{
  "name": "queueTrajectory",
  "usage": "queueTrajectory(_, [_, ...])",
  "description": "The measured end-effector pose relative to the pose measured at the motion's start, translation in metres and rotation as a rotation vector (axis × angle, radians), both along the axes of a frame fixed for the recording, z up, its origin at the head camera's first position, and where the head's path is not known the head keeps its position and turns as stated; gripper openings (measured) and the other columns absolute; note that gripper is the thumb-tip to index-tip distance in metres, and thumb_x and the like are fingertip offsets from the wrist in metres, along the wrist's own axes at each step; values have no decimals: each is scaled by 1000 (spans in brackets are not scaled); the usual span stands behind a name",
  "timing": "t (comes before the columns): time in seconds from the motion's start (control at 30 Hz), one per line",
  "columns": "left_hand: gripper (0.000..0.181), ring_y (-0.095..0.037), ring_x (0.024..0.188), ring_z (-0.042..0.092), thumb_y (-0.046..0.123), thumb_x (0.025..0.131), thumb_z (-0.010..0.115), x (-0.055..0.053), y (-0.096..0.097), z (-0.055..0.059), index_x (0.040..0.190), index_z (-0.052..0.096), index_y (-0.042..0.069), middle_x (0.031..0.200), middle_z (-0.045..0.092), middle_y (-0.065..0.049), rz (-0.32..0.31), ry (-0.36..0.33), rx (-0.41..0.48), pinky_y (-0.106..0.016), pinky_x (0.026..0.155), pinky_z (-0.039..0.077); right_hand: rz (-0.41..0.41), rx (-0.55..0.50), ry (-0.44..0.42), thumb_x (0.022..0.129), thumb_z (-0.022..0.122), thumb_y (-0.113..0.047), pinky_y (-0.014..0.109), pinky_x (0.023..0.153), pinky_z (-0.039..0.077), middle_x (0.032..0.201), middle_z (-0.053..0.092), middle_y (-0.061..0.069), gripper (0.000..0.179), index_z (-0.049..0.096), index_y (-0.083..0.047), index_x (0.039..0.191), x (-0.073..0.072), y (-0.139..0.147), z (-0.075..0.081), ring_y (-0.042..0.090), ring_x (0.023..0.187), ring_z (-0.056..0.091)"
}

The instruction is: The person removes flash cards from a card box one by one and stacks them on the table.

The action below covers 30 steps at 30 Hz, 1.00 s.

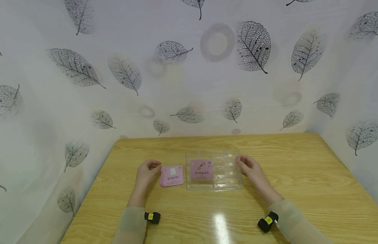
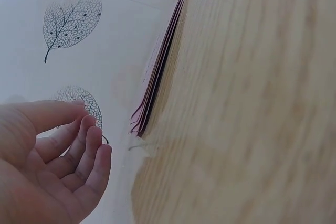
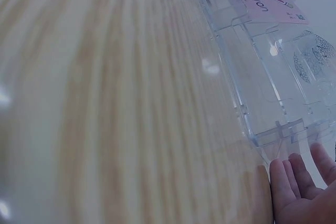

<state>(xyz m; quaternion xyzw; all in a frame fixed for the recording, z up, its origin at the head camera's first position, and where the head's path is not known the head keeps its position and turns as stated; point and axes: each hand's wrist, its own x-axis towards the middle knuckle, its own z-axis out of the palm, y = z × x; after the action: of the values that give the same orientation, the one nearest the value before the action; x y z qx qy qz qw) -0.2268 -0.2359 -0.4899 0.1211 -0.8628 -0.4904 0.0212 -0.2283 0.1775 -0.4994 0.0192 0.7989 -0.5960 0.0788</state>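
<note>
My left hand [image 1: 147, 170] is beside the upper left corner of a stack of pink cards [image 1: 172, 176], the top one printed "paper". In the left wrist view, a gap shows between the loosely bent fingers [image 2: 94, 166] and the stack's edge [image 2: 156, 72]. To the right of the stack lies a clear plastic tray [image 1: 227, 185] with dividers. A pink "crayon" card [image 1: 202, 170] sits in its left half; the right half has several clear slots. My right hand [image 1: 250, 166] touches the tray's right edge, its fingers [image 3: 283, 184] extended along that end.
Everything rests on a wood-grain table [image 1: 298, 189]. A pale cloth with leaf prints [image 1: 189, 81] hangs behind the table and along both sides. A black wrist camera [image 1: 153, 217] is strapped to the left sleeve and another camera [image 1: 267, 222] to the right sleeve.
</note>
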Motion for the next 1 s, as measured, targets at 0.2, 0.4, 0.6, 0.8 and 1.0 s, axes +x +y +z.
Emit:
queueTrajectory(0.2, [18,-22,96,66,7,100,69,1,1,4,114,73,-3,107,74,-17,-11,20,3,-23,80,50,-1,-1,20,113,52,-35,19,95,54,153,54,24,54,47,2,152,0,1,0,11,125,56])
queueTrajectory(0.4, [17,-11,87,62,5,100,69,2,1,6,113,73,-5,107,74,-19,0,48,22,-17,74,51,0,-13,23,113,52,-37,22,98,54,153,54,23,54,48,0,152,1,1,0,17,130,56])
queueTrajectory(0.6, [17,-7,83,60,4,100,69,3,2,6,114,72,-5,106,74,-17,5,60,53,-13,70,52,3,-15,18,114,51,-35,24,100,54,155,53,23,52,47,0,152,2,0,-1,26,137,53])
queueTrajectory(0.8, [18,-7,84,62,4,101,67,5,3,8,115,72,-6,106,75,-18,5,68,92,-13,73,55,3,-15,14,113,51,-36,21,98,54,156,52,23,53,47,0,153,2,0,-1,27,138,53])
queueTrajectory(1.0, [18,-9,87,63,5,102,67,8,7,12,116,73,-4,108,75,-17,11,72,92,-17,76,58,16,-7,17,113,50,-38,29,102,55,156,51,25,57,45,1,154,3,0,0,33,142,51])
